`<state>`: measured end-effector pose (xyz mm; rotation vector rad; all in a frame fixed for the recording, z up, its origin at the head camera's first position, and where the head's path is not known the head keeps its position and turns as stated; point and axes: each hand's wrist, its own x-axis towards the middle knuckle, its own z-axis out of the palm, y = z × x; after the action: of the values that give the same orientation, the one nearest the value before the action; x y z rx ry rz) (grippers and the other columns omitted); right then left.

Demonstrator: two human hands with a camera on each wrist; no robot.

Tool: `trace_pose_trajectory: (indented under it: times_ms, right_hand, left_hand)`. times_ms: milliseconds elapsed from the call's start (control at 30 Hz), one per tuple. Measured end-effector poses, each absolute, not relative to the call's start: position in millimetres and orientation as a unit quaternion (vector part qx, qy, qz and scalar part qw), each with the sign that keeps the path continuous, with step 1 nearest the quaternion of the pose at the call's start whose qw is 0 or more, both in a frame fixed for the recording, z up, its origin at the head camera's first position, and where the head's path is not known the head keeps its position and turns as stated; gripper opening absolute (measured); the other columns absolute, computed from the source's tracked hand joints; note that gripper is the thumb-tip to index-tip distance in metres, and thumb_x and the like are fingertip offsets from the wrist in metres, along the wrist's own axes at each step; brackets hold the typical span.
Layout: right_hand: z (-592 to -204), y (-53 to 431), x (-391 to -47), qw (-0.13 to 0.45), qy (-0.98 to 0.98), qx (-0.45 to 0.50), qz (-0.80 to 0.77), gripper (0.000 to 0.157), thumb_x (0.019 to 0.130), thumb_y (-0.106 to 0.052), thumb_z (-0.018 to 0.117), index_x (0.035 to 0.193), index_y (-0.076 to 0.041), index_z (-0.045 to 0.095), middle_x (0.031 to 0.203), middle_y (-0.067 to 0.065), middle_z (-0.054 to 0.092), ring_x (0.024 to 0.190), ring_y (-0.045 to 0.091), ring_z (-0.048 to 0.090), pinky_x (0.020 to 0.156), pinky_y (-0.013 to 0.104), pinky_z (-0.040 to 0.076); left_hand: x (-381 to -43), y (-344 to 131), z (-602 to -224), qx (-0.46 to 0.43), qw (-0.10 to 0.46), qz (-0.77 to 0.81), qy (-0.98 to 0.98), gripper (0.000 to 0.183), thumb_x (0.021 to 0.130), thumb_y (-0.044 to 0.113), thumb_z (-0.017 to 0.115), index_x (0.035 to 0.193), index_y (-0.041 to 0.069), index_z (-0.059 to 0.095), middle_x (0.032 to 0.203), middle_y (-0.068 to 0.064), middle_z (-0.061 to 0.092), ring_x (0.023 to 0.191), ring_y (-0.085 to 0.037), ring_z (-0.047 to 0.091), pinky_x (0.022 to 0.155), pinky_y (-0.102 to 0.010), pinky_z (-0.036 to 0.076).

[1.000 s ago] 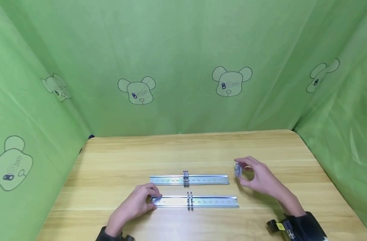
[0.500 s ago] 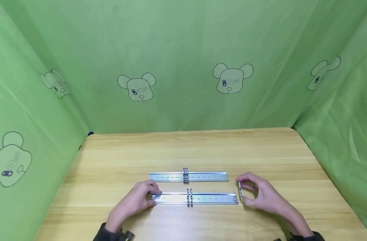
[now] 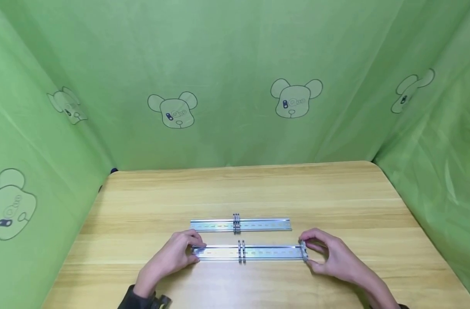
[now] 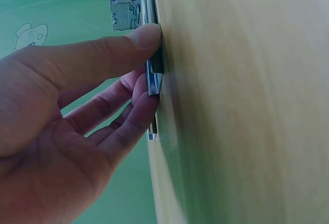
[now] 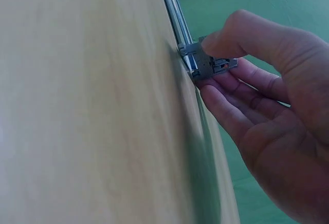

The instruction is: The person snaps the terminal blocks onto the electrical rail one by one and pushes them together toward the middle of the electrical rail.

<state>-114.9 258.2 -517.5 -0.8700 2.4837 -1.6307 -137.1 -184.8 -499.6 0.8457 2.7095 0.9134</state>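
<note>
The near DIN rail, a slotted metal strip, lies crosswise on the table. My left hand pinches its left end between thumb and fingers, as the left wrist view also shows. At the rail's right end my right hand pinches a grey terminal block between thumb and fingers. In the right wrist view this block sits against the rail's end; whether it is clipped on I cannot tell. Two thin terminal blocks stand near the rail's middle, slightly apart.
Behind lies a second DIN rail, parallel to the near one, with a small group of terminal blocks at its middle. Both rest on a wooden table. Green cloth with printed bear heads encloses the table's back and sides.
My right hand has come down and toward me with the terminal block, from beyond the rails to the near rail's right end. My left hand keeps its hold on the left end.
</note>
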Motion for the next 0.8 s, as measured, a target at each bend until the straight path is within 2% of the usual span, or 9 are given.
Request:
trace_pose_trajectory:
  times_ms: [367,533,700,800]
  right_hand:
    - [-517,248,-119,0.043,0.803,-0.273,-0.529,0.057,0.063,0.013,0.082,0.116,0.005,0.06,0.114,0.019,0.063,0.109,0.035,0.061,0.092,0.031,0.052]
    - [-518,242,-121,0.013,0.81,-0.301,-0.503,0.057,0.063,0.011,0.082,0.116,0.003,0.061,0.111,0.017,0.064,0.105,0.035,0.063,0.092,0.033,0.053]
    - [-517,234,-121,-0.035,0.854,-0.306,-0.419,0.059,0.061,0.0,0.087,0.115,-0.006,0.064,0.11,0.002,0.068,0.101,0.022,0.066,0.091,0.034,0.056]
    - [-517,227,-121,-0.038,0.868,-0.303,-0.391,0.059,0.06,-0.005,0.088,0.114,-0.008,0.064,0.11,-0.003,0.068,0.1,0.017,0.065,0.089,0.04,0.057]
  left_hand:
    - [-138,-187,-504,0.283,0.081,0.302,0.907,0.032,0.072,0.008,0.083,0.103,0.006,0.077,0.105,0.0,0.068,0.095,-0.016,0.063,0.085,-0.037,0.058]
    - [-138,-186,-503,0.288,0.079,0.304,0.905,0.032,0.072,0.006,0.082,0.103,0.005,0.077,0.104,-0.002,0.068,0.094,-0.018,0.064,0.084,-0.037,0.058]
    - [-138,-186,-501,0.285,0.078,0.301,0.906,0.032,0.071,0.006,0.082,0.103,0.005,0.077,0.104,-0.001,0.068,0.095,-0.018,0.064,0.085,-0.037,0.058]
    - [-137,-186,-500,0.285,0.078,0.302,0.906,0.032,0.071,0.006,0.082,0.103,0.005,0.077,0.104,-0.001,0.068,0.096,-0.019,0.064,0.086,-0.038,0.058]
